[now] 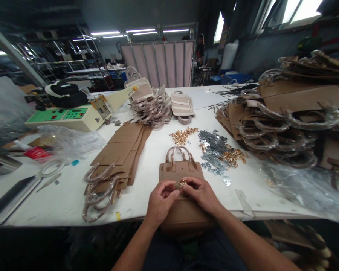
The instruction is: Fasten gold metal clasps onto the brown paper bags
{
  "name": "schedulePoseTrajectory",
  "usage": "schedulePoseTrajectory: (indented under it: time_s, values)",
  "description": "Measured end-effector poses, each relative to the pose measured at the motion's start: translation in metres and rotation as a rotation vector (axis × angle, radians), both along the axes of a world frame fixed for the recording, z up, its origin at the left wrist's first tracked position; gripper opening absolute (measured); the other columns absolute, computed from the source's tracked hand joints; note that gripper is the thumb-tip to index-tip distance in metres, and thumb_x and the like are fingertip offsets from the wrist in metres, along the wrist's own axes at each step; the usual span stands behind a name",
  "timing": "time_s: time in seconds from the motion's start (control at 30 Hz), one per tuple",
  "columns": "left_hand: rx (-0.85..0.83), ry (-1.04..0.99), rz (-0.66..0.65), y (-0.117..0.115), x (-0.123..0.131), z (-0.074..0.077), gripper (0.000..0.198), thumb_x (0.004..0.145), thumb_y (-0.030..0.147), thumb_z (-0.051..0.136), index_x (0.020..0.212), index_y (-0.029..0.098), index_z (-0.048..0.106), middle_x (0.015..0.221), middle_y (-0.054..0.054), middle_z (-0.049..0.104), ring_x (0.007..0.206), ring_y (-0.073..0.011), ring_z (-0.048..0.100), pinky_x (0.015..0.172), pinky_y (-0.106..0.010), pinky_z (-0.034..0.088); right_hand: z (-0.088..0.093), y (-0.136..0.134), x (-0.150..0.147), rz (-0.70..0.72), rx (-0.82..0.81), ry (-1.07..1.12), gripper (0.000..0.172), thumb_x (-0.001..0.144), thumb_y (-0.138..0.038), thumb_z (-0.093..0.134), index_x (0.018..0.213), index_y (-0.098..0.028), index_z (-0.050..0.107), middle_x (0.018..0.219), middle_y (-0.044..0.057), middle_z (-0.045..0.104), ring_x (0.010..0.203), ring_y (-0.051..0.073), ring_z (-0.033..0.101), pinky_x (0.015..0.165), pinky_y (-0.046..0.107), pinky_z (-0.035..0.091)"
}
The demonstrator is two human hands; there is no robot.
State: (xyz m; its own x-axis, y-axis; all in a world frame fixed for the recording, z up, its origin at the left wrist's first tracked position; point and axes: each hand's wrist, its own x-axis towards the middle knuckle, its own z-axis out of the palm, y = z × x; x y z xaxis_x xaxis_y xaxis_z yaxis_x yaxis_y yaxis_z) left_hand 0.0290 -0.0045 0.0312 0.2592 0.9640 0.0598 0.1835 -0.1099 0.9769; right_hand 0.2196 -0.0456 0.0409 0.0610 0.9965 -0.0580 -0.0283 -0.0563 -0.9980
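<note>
A brown handbag panel (169, 171) lies at the table's front edge and hangs over it towards me, its wrapped handles (180, 148) pointing away. Above the panel, my right hand (202, 192) pinches a small gold metal fitting (183, 183) between thumb and fingers. My left hand (162, 199) is beside it with fingers curled and the thumb near the fitting; whether it grips anything is hidden. Past the handles lie a pile of gold fittings (182, 135) and a heap of grey metal plates (214, 146) with more gold pieces mixed in.
Stacked brown bag panels (121, 146) lie on the left, and a tall pile of them (293, 90) rises on the right. A green-topped machine (64, 116), a tape roll (51, 168) and a black notebook (12, 199) sit further left. Plastic film (299, 188) covers the right front.
</note>
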Motion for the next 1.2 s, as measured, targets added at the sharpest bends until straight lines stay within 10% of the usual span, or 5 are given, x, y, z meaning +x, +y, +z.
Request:
schedulePoseTrajectory:
  time_s: [0.17,0.33,0.53,0.77,1.2]
  values:
    - [0.020,0.182,0.227,0.023,0.000,0.007,0.053,0.080,0.035,0.077,0.129,0.017,0.064,0.129,-0.015,0.067,0.115,-0.0281,0.065,0.096,-0.040,0.052,-0.009,0.000,-0.002,-0.070,0.026,-0.024,0.043,0.086,-0.051,0.074,0.117,-0.021,0.075,0.095,0.005,0.077,0.090,0.024,0.069,0.086,0.035,0.053]
    - [-0.234,-0.101,0.256,0.041,0.005,0.028,0.075,0.074,0.032,0.086,0.140,0.014,0.055,0.126,-0.016,0.070,0.106,-0.0252,0.069,0.089,-0.034,0.054,-0.016,0.000,-0.003,-0.106,0.018,-0.024,0.037,0.082,-0.048,0.079,0.109,-0.023,0.078,0.103,0.006,0.079,0.096,0.026,0.071,0.086,0.037,0.055]
    - [-0.567,-0.414,-0.177,0.057,0.012,0.044,0.050,0.074,0.032,0.087,0.116,0.009,0.071,0.104,-0.016,0.079,0.086,-0.0260,0.076,0.082,-0.036,0.058,-0.011,-0.004,0.007,0.012,0.009,0.058,0.047,0.085,-0.051,0.076,0.120,-0.020,0.074,0.083,0.005,0.078,0.082,0.022,0.070,0.081,0.036,0.054]
    - [-0.776,-0.489,-0.259,0.063,0.025,0.028,0.045,0.080,0.021,0.077,0.122,0.009,0.070,0.101,-0.018,0.080,0.084,-0.0303,0.078,0.081,-0.040,0.061,-0.002,0.007,0.025,-0.010,-0.001,0.172,0.054,0.081,-0.047,0.080,0.125,-0.020,0.064,0.090,0.004,0.075,0.078,0.020,0.072,0.071,0.033,0.055]
    - [-0.860,-0.693,-0.198,0.060,0.013,0.005,0.040,0.085,0.016,0.067,0.124,0.009,0.068,0.104,-0.019,0.079,0.086,-0.0296,0.078,0.080,-0.040,0.063,0.024,0.063,0.065,0.085,0.330,-0.654,0.015,0.088,-0.028,0.074,0.102,-0.029,0.079,0.098,0.001,0.078,0.090,0.021,0.071,0.082,0.033,0.053]
